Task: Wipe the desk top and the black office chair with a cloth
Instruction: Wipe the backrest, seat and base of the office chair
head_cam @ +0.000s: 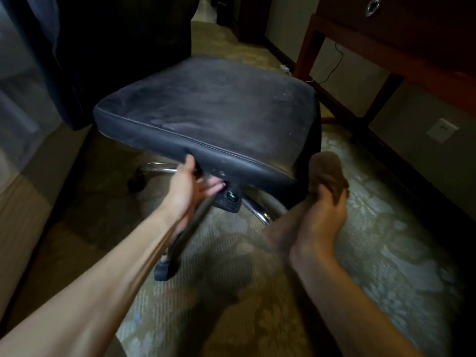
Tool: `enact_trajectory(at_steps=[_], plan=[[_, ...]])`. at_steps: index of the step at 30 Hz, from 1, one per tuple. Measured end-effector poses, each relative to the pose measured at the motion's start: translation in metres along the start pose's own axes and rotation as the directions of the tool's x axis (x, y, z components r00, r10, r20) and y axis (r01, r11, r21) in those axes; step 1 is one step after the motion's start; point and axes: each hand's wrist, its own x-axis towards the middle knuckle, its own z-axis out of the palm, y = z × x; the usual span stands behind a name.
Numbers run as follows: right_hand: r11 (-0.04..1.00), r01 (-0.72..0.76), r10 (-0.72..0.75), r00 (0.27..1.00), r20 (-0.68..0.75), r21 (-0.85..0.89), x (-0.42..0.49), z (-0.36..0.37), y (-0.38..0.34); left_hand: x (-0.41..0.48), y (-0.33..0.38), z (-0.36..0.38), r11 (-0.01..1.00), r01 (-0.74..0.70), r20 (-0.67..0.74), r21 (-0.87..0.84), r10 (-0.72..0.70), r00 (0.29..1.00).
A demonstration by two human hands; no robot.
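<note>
The black office chair fills the upper middle, its dusty seat cushion [213, 112] tilted toward me and its backrest [123, 29] dark behind. My left hand [189, 186] grips the seat's front edge, thumb on the rim and fingers underneath. My right hand [324, 215] holds a brown cloth [325, 173] bunched in its fingers, just off the seat's front right corner. Whether the cloth touches the chair is unclear. The wooden desk [401, 42] stands at the upper right; its top is out of view.
The chair's chrome base [257, 210] and a castor [163, 270] stand on patterned carpet [257, 292]. A desk leg [378, 101] and low rail run along the right. A cable [332, 68] and a wall socket [441, 130] are by the right wall. A dark curtain [51, 60] hangs at left.
</note>
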Motion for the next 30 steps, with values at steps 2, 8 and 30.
enact_trajectory(at_steps=[2, 8, 30], plan=[[1.0, 0.024, -0.024, 0.999, -0.029, -0.006, 0.023, 0.0, -0.005, -0.006, -0.003, 0.0, 0.994, 0.027, 0.075, 0.103, -0.035, 0.997], [0.989, 0.118, -0.121, 0.992, -0.032, -0.088, 0.074, 0.01, 0.001, -0.015, 0.011, -0.03, 0.954, 0.166, 0.005, 0.251, -0.172, 0.985], [0.941, 0.257, -0.26, 0.966, 0.013, -0.219, 0.032, 0.066, 0.028, -0.029, 0.086, -0.11, 0.984, -0.144, -0.227, -0.106, 0.117, 0.967]])
